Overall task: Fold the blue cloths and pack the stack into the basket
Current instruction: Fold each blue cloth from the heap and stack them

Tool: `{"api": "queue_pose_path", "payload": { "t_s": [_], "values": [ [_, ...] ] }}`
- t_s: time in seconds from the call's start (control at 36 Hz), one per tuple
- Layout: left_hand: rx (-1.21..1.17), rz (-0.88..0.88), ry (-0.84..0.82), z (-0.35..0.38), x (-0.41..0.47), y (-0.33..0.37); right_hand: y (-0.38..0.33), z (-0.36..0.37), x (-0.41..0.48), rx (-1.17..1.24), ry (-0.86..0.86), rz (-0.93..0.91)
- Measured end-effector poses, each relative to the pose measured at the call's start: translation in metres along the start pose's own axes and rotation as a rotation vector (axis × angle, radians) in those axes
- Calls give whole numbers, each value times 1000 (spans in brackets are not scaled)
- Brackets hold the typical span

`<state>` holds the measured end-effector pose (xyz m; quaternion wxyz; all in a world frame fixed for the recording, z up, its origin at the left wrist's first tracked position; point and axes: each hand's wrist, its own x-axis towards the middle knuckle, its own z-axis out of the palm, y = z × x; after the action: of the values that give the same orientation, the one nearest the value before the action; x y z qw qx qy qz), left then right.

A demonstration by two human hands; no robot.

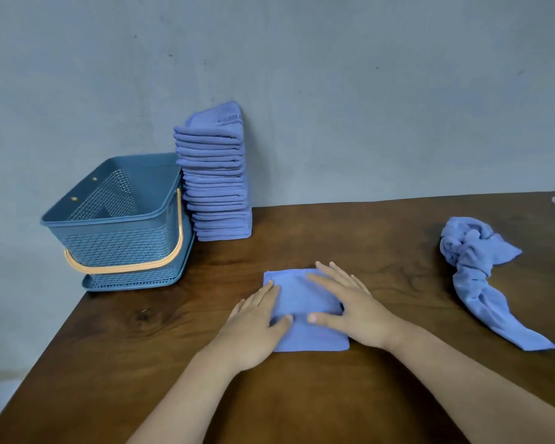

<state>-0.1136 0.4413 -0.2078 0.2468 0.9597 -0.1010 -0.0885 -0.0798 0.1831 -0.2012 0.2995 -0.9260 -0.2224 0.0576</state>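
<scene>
Pressing soft, square-folded cloth (pixel 297 299) onto woodgrain table (pixel 382 238)

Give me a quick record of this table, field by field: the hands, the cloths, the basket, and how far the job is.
Left hand: flat on the folded cloth, left side
Right hand: flat on the same cloth, right side
Stack: tall pile of folded cloths against the wall, right of the basket
Basket: blue, orange handle down, no cloths visible inside
Crumpled cloth: unfolded, on the table, to the right
Stage: folding unfinished, nothing packed yet
</scene>
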Motion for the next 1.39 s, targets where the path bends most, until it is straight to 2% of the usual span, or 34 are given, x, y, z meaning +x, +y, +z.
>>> {"api": "queue_pose_path", "payload": {
  "t_s": [0.06, 0.11, 0.17, 0.25, 0.36, 0.44, 0.58, 0.72, 0.81, 0.89, 0.97, 1.03, 1.11, 1.19, 1.25, 1.31, 1.39],
  "values": [
    [-70, -29, 137, -9, 7, 5, 0, 4, -2, 94, 295, 137],
    [-16, -26, 256, -12, 18, 13, -2, 6, 0, -3, 408, 298],
    [75, -38, 200, -7, 30, 20, -6, 7, 2, -43, 323, 419],
    [133, -99, 54, 6, 40, 23, -10, 3, 8, -18, 232, 491],
    [121, -103, 66, 12, 40, 19, -18, -8, 18, 141, 164, 572],
    [46, -94, 109, 10, 37, 17, -25, -12, 20, 336, 168, 519],
    [-448, -169, 338, 9, 24, 16, -38, -11, 12, 578, 235, 392],
    [-1076, -305, 415, -4, 14, 28, -61, -34, 0, 553, 270, 130],
    [-1458, -332, 259, -13, 15, 34, -80, -54, -6, 511, 276, 25],
    [-1698, -234, 92, -22, 7, 51, -99, -73, -11, 465, 286, -94],
    [-1744, -106, 75, -30, -1, 69, -108, -89, -9, 358, 299, -169],
    [-1743, -40, 127, -35, -8, 76, -109, -97, -5, 316, 339, -186],
    [-1648, 75, 345, -43, -13, 80, -112, -105, 1, 289, 388, -179],
    [-1556, 59, 621, -58, -19, 87, -117, -108, 8, 292, 426, -172],
    [-1514, 94, 747, -66, -23, 90, -121, -108, 12, 293, 450, -178],
    [-1436, 148, 827, -73, -25, 87, -128, -107, 16, 295, 474, -194],
    [-1301, 222, 838, -79, -30, 79, -142, -106, 20, 303, 490, -235]
  ]
}}
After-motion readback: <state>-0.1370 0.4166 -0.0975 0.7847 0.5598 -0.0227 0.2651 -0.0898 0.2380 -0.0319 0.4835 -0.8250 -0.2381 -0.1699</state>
